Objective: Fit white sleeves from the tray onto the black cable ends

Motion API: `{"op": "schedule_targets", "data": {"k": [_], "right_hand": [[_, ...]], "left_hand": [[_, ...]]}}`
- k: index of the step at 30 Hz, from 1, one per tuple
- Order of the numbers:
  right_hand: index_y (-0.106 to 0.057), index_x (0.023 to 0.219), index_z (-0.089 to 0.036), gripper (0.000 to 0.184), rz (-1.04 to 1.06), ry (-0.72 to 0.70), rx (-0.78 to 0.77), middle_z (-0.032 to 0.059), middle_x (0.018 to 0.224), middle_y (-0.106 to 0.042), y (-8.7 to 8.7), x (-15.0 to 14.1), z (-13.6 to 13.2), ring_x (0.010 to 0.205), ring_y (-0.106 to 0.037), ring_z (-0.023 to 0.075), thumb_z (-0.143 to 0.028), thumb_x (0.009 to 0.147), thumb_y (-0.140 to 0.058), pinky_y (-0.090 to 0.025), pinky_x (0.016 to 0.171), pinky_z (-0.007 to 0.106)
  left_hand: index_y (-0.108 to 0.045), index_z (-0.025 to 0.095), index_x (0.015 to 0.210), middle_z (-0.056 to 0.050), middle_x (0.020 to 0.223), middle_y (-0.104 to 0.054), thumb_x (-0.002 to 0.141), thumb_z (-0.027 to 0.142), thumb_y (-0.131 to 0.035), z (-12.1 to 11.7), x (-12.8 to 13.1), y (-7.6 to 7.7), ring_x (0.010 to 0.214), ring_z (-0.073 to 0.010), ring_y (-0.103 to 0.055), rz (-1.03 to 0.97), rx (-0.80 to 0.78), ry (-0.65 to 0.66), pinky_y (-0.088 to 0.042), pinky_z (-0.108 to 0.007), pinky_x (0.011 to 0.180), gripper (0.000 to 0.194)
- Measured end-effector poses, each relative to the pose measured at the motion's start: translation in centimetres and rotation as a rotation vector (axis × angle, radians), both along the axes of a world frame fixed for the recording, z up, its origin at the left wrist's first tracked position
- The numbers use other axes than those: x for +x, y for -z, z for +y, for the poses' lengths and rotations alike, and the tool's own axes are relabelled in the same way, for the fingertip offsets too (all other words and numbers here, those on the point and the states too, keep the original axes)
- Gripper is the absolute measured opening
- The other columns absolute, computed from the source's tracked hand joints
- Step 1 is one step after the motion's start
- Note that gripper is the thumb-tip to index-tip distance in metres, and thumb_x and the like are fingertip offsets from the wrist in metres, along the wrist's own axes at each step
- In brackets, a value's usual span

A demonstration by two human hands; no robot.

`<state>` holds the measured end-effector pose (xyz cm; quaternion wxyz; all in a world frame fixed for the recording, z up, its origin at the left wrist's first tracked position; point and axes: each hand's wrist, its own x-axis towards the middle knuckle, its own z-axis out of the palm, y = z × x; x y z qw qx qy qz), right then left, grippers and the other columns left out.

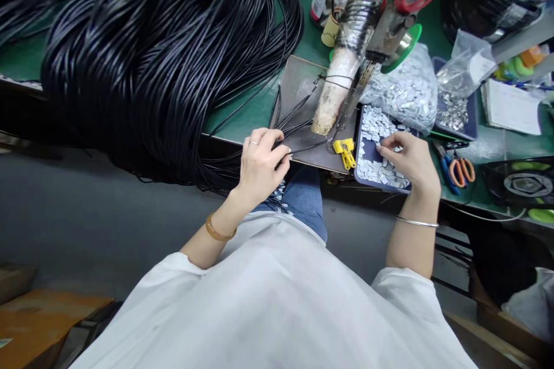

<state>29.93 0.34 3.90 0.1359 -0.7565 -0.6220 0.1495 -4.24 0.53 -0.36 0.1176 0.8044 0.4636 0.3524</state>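
My left hand (263, 162) is at the front edge of a grey board (298, 78), its fingers curled round a thin black cable (308, 146). Other black cable ends lie on the board just beyond the fingers. Over a dark blue tray (361, 127) of small whitish flat pieces (375, 172), my right hand (409, 158) has thumb and forefinger pinched together. What sits between those fingertips is too small to make out. A yellow hand tool (345, 153) lies on the board, left of the tray.
Large coils of black cable (173, 69) cover the left of the green table. A ribbed duct (367, 6) with a pale nozzle reaches down over the board. Right of the tray lie orange-handled scissors (462, 172), blue-handled pliers (448, 167) and a bag of pieces (409, 89).
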Motion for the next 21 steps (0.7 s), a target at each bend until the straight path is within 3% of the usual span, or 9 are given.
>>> {"op": "schedule_targets", "data": {"k": [4,8,10,11,12,14,16,19,21], "right_hand": [[-0.057,0.065,-0.022,0.009,-0.002,0.006,-0.015,0.0003,0.067,-0.064,0.2,-0.3,0.5,0.066,-0.057,0.0167,-0.027,0.07,-0.063,-0.039,0.068,0.03],[-0.055,0.064,-0.022,0.01,-0.055,0.006,0.052,-0.0004,0.067,-0.063,0.6,-1.1,0.1,0.066,-0.056,0.0157,-0.025,0.07,-0.062,-0.039,0.068,0.03],[-0.053,0.067,-0.022,0.01,-0.087,0.034,0.188,0.0001,0.07,-0.062,0.6,-2.0,-0.7,0.067,-0.055,0.016,-0.023,0.073,-0.061,-0.041,0.068,0.031],[-0.053,0.068,-0.022,0.01,-0.088,0.052,0.279,0.0007,0.073,-0.062,0.5,-2.5,-1.3,0.068,-0.056,0.0164,-0.022,0.075,-0.06,-0.043,0.068,0.032],[-0.053,0.069,-0.023,0.011,-0.072,0.077,0.376,0.0013,0.075,-0.062,0.5,-3.2,-1.9,0.068,-0.057,0.0166,-0.022,0.077,-0.06,-0.045,0.068,0.032],[-0.054,0.071,-0.023,0.013,0.03,0.122,0.525,0.0031,0.082,-0.066,0.3,-4.7,-3.3,0.074,-0.062,0.0174,-0.022,0.08,-0.063,-0.049,0.065,0.031],[-0.056,0.074,-0.022,0.014,0.235,0.167,0.561,0.0015,0.082,-0.068,0.1,-6.5,-4.6,0.064,-0.064,0.0144,-0.026,0.082,-0.067,-0.052,0.059,0.029],[-0.055,0.076,-0.022,0.019,0.665,0.117,0.502,-0.0002,0.083,-0.071,0.4,-9.4,-6.0,0.066,-0.07,0.0136,-0.029,0.082,-0.072,-0.061,0.065,0.029],[-0.058,0.077,-0.022,0.016,0.789,0.061,0.5,0.0006,0.088,-0.072,0.8,-11.3,-6.3,0.074,-0.073,0.0144,-0.028,0.084,-0.071,-0.063,0.071,0.03]], "left_hand": [[-0.072,0.013,0.088,-0.009,0.084,-0.072,0.09,0.021,-0.057,-0.6,0.4,-1.0,0.084,-0.021,-0.06,-0.048,-0.267,0.361,-0.046,-0.034,0.079,0.017],[-0.077,0.015,0.098,-0.003,0.069,-0.071,0.088,0.02,-0.061,-0.7,1.4,-2.4,0.059,-0.01,-0.057,-0.152,-0.737,0.97,-0.042,-0.022,0.062,0.019],[-0.077,0.013,0.097,-0.002,0.061,-0.067,0.086,0.02,-0.063,-0.7,2.2,-2.5,0.052,-0.0086,-0.056,-0.266,-0.995,1.164,-0.04,-0.02,0.055,0.019],[-0.076,0.012,0.095,-0.002,0.06,-0.066,0.085,0.021,-0.064,-0.7,2.7,-2.4,0.052,-0.0088,-0.057,-0.371,-1.1,1.145,-0.04,-0.02,0.053,0.018],[-0.075,0.011,0.093,-0.002,0.06,-0.066,0.083,0.022,-0.066,-0.7,3.2,-2.2,0.052,-0.0085,-0.057,-0.498,-1.181,1.045,-0.039,-0.019,0.051,0.017],[-0.07,0.011,0.09,0.0,0.057,-0.063,0.081,0.024,-0.068,-0.6,4.2,-1.6,0.045,-0.0055,-0.05,-0.775,-1.237,0.715,-0.033,-0.017,0.046,0.016],[-0.066,0.012,0.09,0.004,0.052,-0.058,0.078,0.026,-0.069,-0.5,4.9,-1.1,0.039,-0.0022,-0.037,-1.0,-1.208,0.446,-0.024,-0.016,0.041,0.018],[-0.062,0.013,0.088,0.006,0.049,-0.056,0.073,0.028,-0.073,-0.3,5.4,-0.9,0.036,-0.0014,-0.031,-1.141,-1.169,0.323,-0.018,-0.016,0.038,0.024],[-0.06,0.013,0.083,0.005,0.049,-0.057,0.07,0.028,-0.076,-0.2,5.5,-1.1,0.036,-0.0015,-0.032,-1.126,-1.163,0.318,-0.019,-0.016,0.037,0.025]]}}
